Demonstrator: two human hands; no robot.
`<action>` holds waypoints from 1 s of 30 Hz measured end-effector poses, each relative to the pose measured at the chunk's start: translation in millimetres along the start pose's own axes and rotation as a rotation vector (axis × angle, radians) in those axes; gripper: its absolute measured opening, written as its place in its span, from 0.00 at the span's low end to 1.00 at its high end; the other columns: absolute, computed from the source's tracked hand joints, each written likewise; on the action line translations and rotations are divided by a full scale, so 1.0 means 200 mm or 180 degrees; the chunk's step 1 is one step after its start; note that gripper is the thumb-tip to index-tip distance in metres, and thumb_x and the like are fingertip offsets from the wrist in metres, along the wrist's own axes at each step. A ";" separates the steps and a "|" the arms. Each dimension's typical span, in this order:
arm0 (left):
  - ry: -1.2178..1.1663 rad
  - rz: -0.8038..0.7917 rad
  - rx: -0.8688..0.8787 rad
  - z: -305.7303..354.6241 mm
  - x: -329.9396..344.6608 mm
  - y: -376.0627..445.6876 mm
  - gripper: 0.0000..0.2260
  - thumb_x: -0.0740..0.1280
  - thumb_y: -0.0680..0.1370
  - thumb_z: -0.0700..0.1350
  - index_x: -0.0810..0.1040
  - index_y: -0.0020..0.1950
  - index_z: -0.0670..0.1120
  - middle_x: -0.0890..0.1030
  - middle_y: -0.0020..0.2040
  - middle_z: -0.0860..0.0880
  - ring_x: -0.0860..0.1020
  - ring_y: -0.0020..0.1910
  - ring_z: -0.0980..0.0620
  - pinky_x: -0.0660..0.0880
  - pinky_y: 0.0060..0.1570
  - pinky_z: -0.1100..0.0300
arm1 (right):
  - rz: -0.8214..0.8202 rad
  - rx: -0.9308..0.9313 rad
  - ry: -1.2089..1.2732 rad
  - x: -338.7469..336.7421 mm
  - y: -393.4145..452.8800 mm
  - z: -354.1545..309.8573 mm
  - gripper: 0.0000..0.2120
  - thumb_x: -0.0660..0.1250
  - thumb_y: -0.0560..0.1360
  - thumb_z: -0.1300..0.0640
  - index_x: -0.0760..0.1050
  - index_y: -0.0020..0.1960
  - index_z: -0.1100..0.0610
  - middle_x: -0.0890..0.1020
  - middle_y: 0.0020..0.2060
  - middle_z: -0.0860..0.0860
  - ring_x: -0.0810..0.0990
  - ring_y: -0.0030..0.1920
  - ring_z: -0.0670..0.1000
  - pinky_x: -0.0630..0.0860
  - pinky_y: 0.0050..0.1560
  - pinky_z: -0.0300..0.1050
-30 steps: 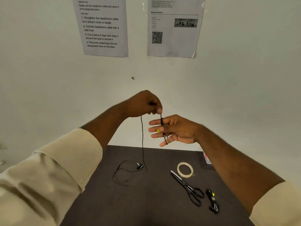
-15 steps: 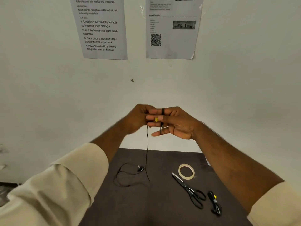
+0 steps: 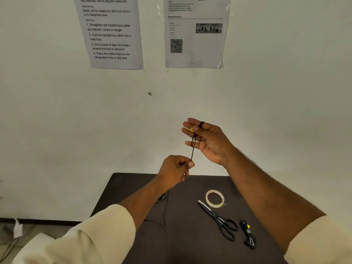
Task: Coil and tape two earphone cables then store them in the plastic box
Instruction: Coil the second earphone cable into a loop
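Two hands are up in the middle of the frame, and both work on one cable point(image 3: 192, 152). My right hand point(image 3: 206, 141) is held flat with the fingers straight and a little apart. I think it is held this way so it works like a spool, and the black cable goes round those fingers in loops. A yellow bit shows on the cable near the fingertips. My left hand point(image 3: 176, 171) sits lower, and its grip is closed in a pinch on the cable just under the loops. I think it pulls the cable tight so each loop stays neat. The loose end hangs down to the dark surface point(image 3: 190, 244) at the bottom of the frame.

Now I count. I see two cables: the one in my hands, and one bundle point(image 3: 247, 233) already rolled up, lying at the lower right. I see one tape point(image 3: 214, 198) roll and one pair of scissors point(image 3: 219, 220), side by side and just left of the bundle. I think they lie close so I can reach them fast when the roll is done. Two papers hang on the wall at the top. I see no box anywhere.
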State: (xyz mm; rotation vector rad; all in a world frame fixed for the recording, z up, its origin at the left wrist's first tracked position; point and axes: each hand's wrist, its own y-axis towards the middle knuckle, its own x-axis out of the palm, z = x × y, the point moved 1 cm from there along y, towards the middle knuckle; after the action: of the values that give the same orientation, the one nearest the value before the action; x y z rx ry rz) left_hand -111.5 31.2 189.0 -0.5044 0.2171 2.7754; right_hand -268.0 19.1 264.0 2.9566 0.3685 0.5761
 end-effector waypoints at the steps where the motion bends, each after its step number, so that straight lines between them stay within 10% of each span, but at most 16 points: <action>1: 0.0357 -0.0006 0.0074 0.02 -0.01 0.00 0.07 0.67 0.79 0.48 0.83 0.49 0.47 0.80 0.33 0.52 0.76 0.26 0.59 0.74 0.30 0.64 | 0.0199 -0.0023 -0.0095 -0.02 0.00 0.01 0.12 0.67 0.76 0.60 0.80 0.59 0.54 0.83 0.58 0.52 0.80 0.60 0.52 0.71 0.64 0.61; 7: 0.2204 -0.0748 0.0334 0.22 -0.19 0.01 0.10 0.69 0.77 0.50 0.83 0.54 0.47 0.81 0.50 0.51 0.79 0.48 0.53 0.76 0.51 0.56 | 0.0041 0.0397 -0.1549 -0.08 -0.05 0.07 0.11 0.67 0.77 0.60 0.80 0.58 0.52 0.83 0.56 0.46 0.78 0.63 0.46 0.71 0.61 0.56; 13: 0.2590 -0.0851 0.0765 0.46 -0.35 0.05 0.08 0.71 0.76 0.45 0.84 0.52 0.45 0.78 0.44 0.53 0.75 0.42 0.58 0.68 0.40 0.66 | -0.0454 0.0957 -0.1518 -0.06 -0.09 0.15 0.09 0.68 0.76 0.61 0.82 0.55 0.54 0.83 0.57 0.49 0.80 0.60 0.51 0.75 0.57 0.64; 20: 0.1892 -0.0836 0.1236 0.57 -0.40 0.11 0.03 0.72 0.74 0.38 0.85 0.46 0.42 0.82 0.40 0.53 0.79 0.37 0.64 0.72 0.39 0.75 | -0.0945 0.1250 -0.0802 -0.01 -0.10 0.10 0.15 0.69 0.74 0.57 0.80 0.60 0.56 0.79 0.63 0.55 0.79 0.60 0.63 0.77 0.53 0.68; 30: -0.0547 -0.0702 0.1143 0.49 -0.36 0.15 0.11 0.67 0.76 0.32 0.85 0.45 0.46 0.85 0.41 0.49 0.83 0.42 0.51 0.80 0.44 0.58 | -0.1617 0.0885 -0.0134 0.07 -0.10 -0.10 0.18 0.71 0.73 0.58 0.78 0.63 0.59 0.79 0.63 0.57 0.78 0.61 0.65 0.78 0.49 0.67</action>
State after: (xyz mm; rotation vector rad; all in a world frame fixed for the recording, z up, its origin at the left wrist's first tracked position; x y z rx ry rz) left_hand -89.4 3.4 309.2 -0.1851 0.5688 2.4706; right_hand -267.9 44.0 284.0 2.9286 1.2339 0.4216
